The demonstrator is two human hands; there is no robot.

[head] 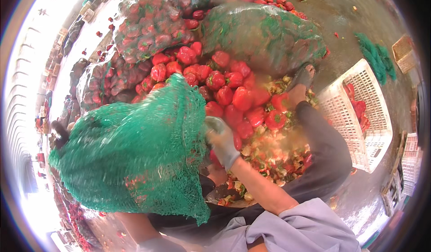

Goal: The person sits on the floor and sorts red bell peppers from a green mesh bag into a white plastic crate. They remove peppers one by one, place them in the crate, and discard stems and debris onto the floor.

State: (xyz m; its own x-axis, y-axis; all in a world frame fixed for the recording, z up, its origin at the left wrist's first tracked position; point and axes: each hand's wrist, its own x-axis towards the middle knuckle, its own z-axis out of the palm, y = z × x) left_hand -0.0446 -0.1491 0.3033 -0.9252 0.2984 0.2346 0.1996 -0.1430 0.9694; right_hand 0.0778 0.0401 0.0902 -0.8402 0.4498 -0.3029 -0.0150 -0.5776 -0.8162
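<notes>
A green mesh sack [134, 144], limp and partly blurred, spreads across the left of my lap. My right hand [224, 144], in a pale work glove, has its fingers curled at the sack's right edge and appears to grip the netting. The sack covers my left hand; only the left forearm [136, 226] shows below it. Just beyond my right hand lies a heap of red bell peppers [232, 90]. Cut pepper cores and stem scraps [272, 154] are piled between my legs.
Filled mesh sacks of peppers [151, 26] stand beyond the heap, and a large green-tinted full sack [262, 36] lies by my right foot [304, 77]. At right, a white plastic crate [340, 117] holds some red peppers. Another green net [375, 58] lies on the wet floor [350, 16].
</notes>
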